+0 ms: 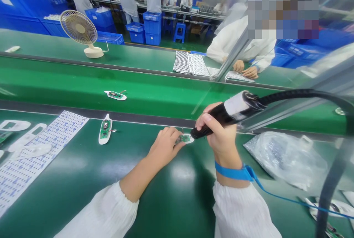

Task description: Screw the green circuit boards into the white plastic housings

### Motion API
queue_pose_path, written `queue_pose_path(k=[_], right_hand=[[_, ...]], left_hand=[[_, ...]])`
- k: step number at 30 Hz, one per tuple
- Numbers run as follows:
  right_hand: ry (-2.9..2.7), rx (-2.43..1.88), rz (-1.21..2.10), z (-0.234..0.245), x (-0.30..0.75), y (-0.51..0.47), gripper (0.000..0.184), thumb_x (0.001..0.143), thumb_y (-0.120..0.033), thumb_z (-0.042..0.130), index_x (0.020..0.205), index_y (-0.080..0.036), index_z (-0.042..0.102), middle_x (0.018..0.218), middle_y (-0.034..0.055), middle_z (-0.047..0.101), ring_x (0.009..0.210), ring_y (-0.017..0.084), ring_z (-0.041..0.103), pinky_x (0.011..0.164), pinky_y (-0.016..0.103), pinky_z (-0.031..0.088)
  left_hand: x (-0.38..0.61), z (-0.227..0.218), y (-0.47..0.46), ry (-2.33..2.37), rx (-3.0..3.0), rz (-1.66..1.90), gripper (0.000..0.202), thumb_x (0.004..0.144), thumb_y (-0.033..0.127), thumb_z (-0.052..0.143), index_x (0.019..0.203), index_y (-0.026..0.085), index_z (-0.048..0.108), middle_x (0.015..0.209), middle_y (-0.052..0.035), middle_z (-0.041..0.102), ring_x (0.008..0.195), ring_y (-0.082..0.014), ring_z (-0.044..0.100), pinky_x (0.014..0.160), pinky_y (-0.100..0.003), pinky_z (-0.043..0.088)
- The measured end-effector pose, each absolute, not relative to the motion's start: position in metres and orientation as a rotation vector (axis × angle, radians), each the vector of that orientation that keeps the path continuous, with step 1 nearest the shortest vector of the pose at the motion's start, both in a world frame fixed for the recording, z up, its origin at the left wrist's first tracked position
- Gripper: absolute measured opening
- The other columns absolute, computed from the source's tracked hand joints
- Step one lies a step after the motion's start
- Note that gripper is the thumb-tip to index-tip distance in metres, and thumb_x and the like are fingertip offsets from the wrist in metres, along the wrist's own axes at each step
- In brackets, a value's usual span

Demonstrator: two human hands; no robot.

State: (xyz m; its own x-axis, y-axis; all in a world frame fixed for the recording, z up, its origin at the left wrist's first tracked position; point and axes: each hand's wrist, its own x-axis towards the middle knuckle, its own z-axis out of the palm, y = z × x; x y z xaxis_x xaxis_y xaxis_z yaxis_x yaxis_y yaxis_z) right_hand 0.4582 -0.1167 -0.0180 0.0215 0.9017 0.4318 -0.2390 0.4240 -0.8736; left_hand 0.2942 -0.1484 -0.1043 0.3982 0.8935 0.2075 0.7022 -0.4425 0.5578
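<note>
My right hand (pixel 218 131) grips a black corded hand tool (pixel 224 117) with a white band, and its tapered tip points left, close to a small green circuit board (pixel 184 139). The picture does not settle whether the tool is an electric screwdriver or a soldering iron. That board sits in a white plastic housing (pixel 189 140), and my left hand (pixel 165 146) rests over the housing's left end, hiding part of it. A blue wrist strap (pixel 235 173) circles my right wrist. Another white housing with a green board (pixel 105 129) lies to the left on the green bench mat (pixel 177 197).
A white sheet printed with blue marks (pixel 35 157) and white plastic parts (pixel 16 134) lie on the left. A plastic bag (pixel 284 158) lies on the right. Beyond the green conveyor belt (pixel 96 83), a co-worker's hands (pixel 243 69) rest near stacked printed sheets (pixel 190 64). A desk fan (pixel 79 31) stands farther left.
</note>
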Motion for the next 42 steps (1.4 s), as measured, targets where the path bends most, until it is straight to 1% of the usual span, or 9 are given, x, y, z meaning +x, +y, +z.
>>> queue_pose_path(k=[7, 13, 20, 26, 31, 34, 37, 40, 42], right_hand=[[-1.250, -0.696, 1.025, -0.018, 0.457, -0.116, 0.011, 0.083, -0.024, 0.074, 0.084, -0.021, 0.063, 0.059, -0.0046, 0.060, 0.048, 0.014, 0.056, 0.050, 0.030, 0.046], [-1.285, -0.835, 1.015, -0.013, 0.451, -0.118, 0.016, 0.080, -0.022, 0.072, 0.073, -0.021, 0.057, 0.053, -0.0048, 0.057, 0.047, 0.013, 0.053, 0.052, 0.029, 0.044], [-1.293, -0.877, 1.037, -0.015, 0.454, -0.114, 0.017, 0.079, -0.022, 0.072, 0.072, -0.022, 0.056, 0.053, -0.0050, 0.057, 0.049, 0.014, 0.053, 0.054, 0.030, 0.044], [-1.315, -0.877, 1.097, -0.020, 0.462, -0.111, 0.018, 0.081, -0.024, 0.072, 0.074, -0.021, 0.056, 0.057, -0.0042, 0.060, 0.053, 0.014, 0.055, 0.058, 0.031, 0.046], [-1.327, -0.882, 1.131, -0.021, 0.461, -0.110, 0.018, 0.081, -0.025, 0.073, 0.076, -0.021, 0.056, 0.057, -0.0043, 0.060, 0.055, 0.014, 0.056, 0.060, 0.030, 0.046], [-1.244, -0.848, 1.158, -0.019, 0.466, -0.109, 0.019, 0.078, -0.028, 0.076, 0.084, -0.021, 0.060, 0.057, -0.0045, 0.061, 0.052, 0.015, 0.058, 0.057, 0.031, 0.048], [-1.054, -0.736, 1.031, -0.014, 0.487, -0.107, 0.025, 0.079, -0.034, 0.075, 0.096, -0.022, 0.061, 0.054, -0.0064, 0.059, 0.046, 0.015, 0.055, 0.052, 0.031, 0.048], [-0.891, -0.707, 0.854, -0.011, 0.515, -0.105, 0.023, 0.080, -0.038, 0.073, 0.091, -0.022, 0.060, 0.053, -0.0065, 0.057, 0.044, 0.014, 0.053, 0.049, 0.030, 0.047], [-0.818, -0.730, 0.815, -0.013, 0.528, -0.103, 0.023, 0.079, -0.038, 0.073, 0.086, -0.022, 0.059, 0.053, -0.0060, 0.056, 0.043, 0.014, 0.053, 0.049, 0.029, 0.047]], left_hand=[[0.295, -0.103, -0.148, 1.371, 2.276, 0.669, 0.015, 0.096, 0.030, 0.064, 0.108, 0.021, 0.062, 0.112, -0.0058, 0.064, 0.104, -0.0250, 0.057, 0.089, -0.040, 0.045], [0.299, -0.104, -0.150, 1.392, 2.289, 0.656, 0.017, 0.097, 0.025, 0.061, 0.113, 0.021, 0.060, 0.112, -0.0070, 0.064, 0.102, -0.0262, 0.057, 0.086, -0.041, 0.046], [0.300, -0.105, -0.150, 1.391, 2.272, 0.664, 0.014, 0.097, 0.024, 0.060, 0.110, 0.020, 0.061, 0.110, -0.0067, 0.064, 0.104, -0.0268, 0.057, 0.086, -0.042, 0.046], [0.299, -0.105, -0.149, 1.397, 2.264, 0.654, 0.012, 0.097, 0.024, 0.060, 0.108, 0.020, 0.062, 0.110, -0.0065, 0.063, 0.103, -0.0261, 0.056, 0.088, -0.042, 0.046], [0.299, -0.103, -0.148, 1.396, 2.266, 0.650, 0.012, 0.098, 0.024, 0.058, 0.109, 0.020, 0.063, 0.110, -0.0064, 0.064, 0.102, -0.0257, 0.057, 0.088, -0.042, 0.046], [0.298, -0.104, -0.153, 1.386, 2.273, 0.669, 0.014, 0.099, 0.024, 0.057, 0.111, 0.021, 0.063, 0.111, -0.0067, 0.064, 0.103, -0.0257, 0.058, 0.089, -0.042, 0.047], [0.294, -0.108, -0.150, 1.368, 2.296, 0.703, 0.015, 0.099, 0.025, 0.057, 0.111, 0.020, 0.063, 0.111, -0.0077, 0.064, 0.104, -0.0258, 0.058, 0.090, -0.041, 0.047], [0.292, -0.107, -0.120, 1.359, 2.347, 0.746, 0.016, 0.099, 0.026, 0.056, 0.112, 0.020, 0.064, 0.111, -0.0087, 0.065, 0.103, -0.0253, 0.059, 0.090, -0.041, 0.048], [0.294, -0.103, -0.079, 1.419, 2.360, 0.763, 0.017, 0.099, 0.027, 0.057, 0.111, 0.019, 0.065, 0.109, -0.0091, 0.065, 0.102, -0.0251, 0.059, 0.090, -0.041, 0.048]])
